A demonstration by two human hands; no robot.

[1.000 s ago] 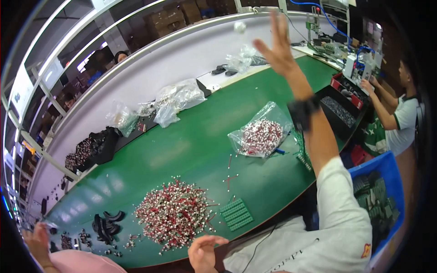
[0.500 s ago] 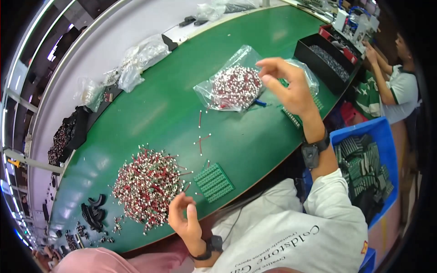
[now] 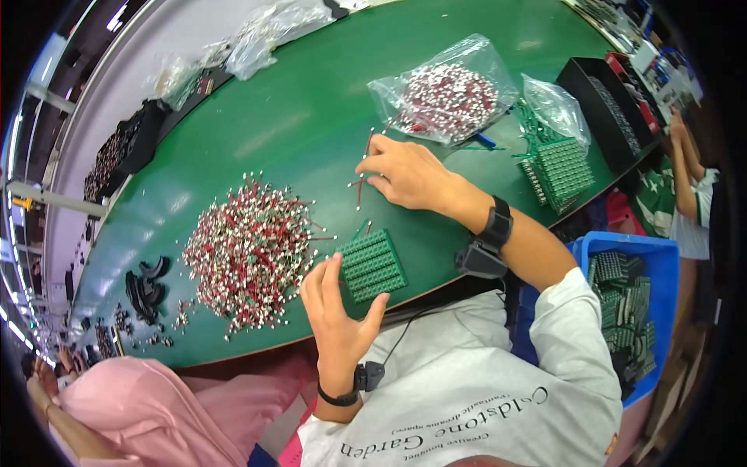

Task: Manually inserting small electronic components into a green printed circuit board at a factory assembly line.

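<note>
My left hand [image 3: 336,315] has its fingers and thumb spread at the near left corner of a green circuit board panel [image 3: 375,266]; nothing shows in its grip. My right hand [image 3: 408,175] reaches over the table, thumb and forefinger apart beside a few loose red wires [image 3: 360,187] with white ends. Part of those wires lies hidden by its fingertips. Left of the panel is a big heap of short red wires with white connectors [image 3: 249,253]. Beyond my right hand sits a clear plastic bag [image 3: 389,97] full of similar wires [image 3: 451,101].
Stacked green panels [image 3: 562,175] stand at the right table edge, near a black box [image 3: 599,117]. A blue bin [image 3: 661,311] holds more boards. Black curved parts [image 3: 144,292] lie left of the heap. A person in pink [image 3: 156,412] sits at lower left; another [image 3: 692,194] works at far right.
My right hand has come left and nearer, from beside the wire bag to the loose wires. My left hand has spread its fingers at the panel. The whole view has shifted.
</note>
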